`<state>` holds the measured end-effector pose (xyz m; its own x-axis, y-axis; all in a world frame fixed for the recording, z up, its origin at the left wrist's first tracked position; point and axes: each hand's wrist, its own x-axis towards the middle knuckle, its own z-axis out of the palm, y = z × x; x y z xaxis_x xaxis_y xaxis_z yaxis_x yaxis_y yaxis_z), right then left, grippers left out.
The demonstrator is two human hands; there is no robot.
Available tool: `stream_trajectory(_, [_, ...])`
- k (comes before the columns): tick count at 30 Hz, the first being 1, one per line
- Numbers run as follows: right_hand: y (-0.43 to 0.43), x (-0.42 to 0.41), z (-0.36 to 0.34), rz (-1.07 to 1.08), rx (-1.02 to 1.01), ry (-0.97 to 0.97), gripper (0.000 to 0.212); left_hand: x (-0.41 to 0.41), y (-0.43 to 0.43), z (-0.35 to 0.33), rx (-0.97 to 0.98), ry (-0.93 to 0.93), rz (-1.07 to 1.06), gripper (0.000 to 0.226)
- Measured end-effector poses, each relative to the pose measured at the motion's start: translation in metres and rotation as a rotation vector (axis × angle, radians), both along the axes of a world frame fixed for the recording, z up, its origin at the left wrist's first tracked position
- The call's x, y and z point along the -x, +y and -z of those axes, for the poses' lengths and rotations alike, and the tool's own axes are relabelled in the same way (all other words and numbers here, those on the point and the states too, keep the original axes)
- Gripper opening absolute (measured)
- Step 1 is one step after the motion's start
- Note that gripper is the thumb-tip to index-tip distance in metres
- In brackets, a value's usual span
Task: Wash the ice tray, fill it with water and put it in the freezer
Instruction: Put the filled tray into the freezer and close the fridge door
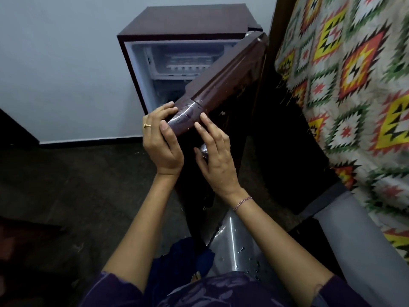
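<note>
Left grip round door, freezer interior blurred

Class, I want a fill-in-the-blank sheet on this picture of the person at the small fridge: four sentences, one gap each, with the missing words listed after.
1. The fridge door stands ____.
2. The ice tray lies in the compartment at the ____ of the fridge.
3. The gold ring is worn on the ____ hand.
4. The thread bracelet is worn on the ____ wrist.
Missing words: open; top; left; right.
</note>
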<state>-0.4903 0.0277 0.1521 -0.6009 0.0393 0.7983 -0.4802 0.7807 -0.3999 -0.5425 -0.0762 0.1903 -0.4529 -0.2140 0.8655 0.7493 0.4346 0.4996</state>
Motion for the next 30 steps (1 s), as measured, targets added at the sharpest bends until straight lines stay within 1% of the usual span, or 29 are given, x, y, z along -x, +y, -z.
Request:
stream_trajectory(4, [-0.022,0.019,0.004,-0.005,0.089,-0.011,0.054,0.022,-0.021,0.004,0.026,0.017,-0.062,0.046])
stream_trajectory(8, [-0.046,0.039,0.010,0.008,0.405,-0.137,0.045,0.038,-0.041,0.011,0.117,-0.008,-0.118,0.049])
stream_trajectory(10, [-0.055,0.050,0.011,0.012,0.496,-0.191,0.038,0.044,-0.047,0.014,0.146,-0.025,-0.164,0.046])
stream_trajectory(12, [-0.064,0.061,0.012,-0.006,0.503,-0.229,0.034,0.051,-0.052,0.018,0.190,-0.014,-0.224,0.040])
stream_trajectory(14, [-0.070,0.072,0.012,-0.037,0.497,-0.256,0.035,0.056,-0.056,0.025,0.259,-0.025,-0.342,0.038])
stream_trajectory(16, [-0.073,0.083,0.013,-0.091,0.498,-0.285,0.038,0.059,-0.061,0.032,0.286,-0.108,-0.471,0.040])
stream_trajectory(18, [-0.076,0.095,0.014,-0.156,0.489,-0.325,0.041,0.063,-0.066,0.031,0.230,-0.242,-0.517,0.043])
stream_trajectory(20, [-0.079,0.107,0.015,-0.215,0.493,-0.371,0.046,0.068,-0.070,0.027,0.172,-0.345,-0.480,0.049])
stream_trajectory(21, [-0.081,0.113,0.016,-0.231,0.502,-0.390,0.047,0.069,-0.072,0.026,0.149,-0.375,-0.429,0.053])
stream_trajectory(24, [-0.092,0.128,0.018,-0.250,0.528,-0.424,0.047,0.074,-0.073,0.030,0.102,-0.476,-0.175,0.068])
stream_trajectory(25, [-0.097,0.132,0.020,-0.259,0.545,-0.433,0.046,0.077,-0.074,0.033,0.091,-0.528,-0.107,0.067])
stream_trajectory(27, [-0.107,0.139,0.023,-0.268,0.597,-0.464,0.046,0.085,-0.074,0.036,0.039,-0.639,-0.046,0.056])
stream_trajectory(28, [-0.112,0.143,0.025,-0.252,0.620,-0.486,0.048,0.091,-0.074,0.038,-0.003,-0.679,-0.038,0.051])
stream_trajectory(30, [-0.120,0.153,0.030,-0.197,0.662,-0.537,0.057,0.102,-0.078,0.040,-0.078,-0.722,-0.012,0.050])
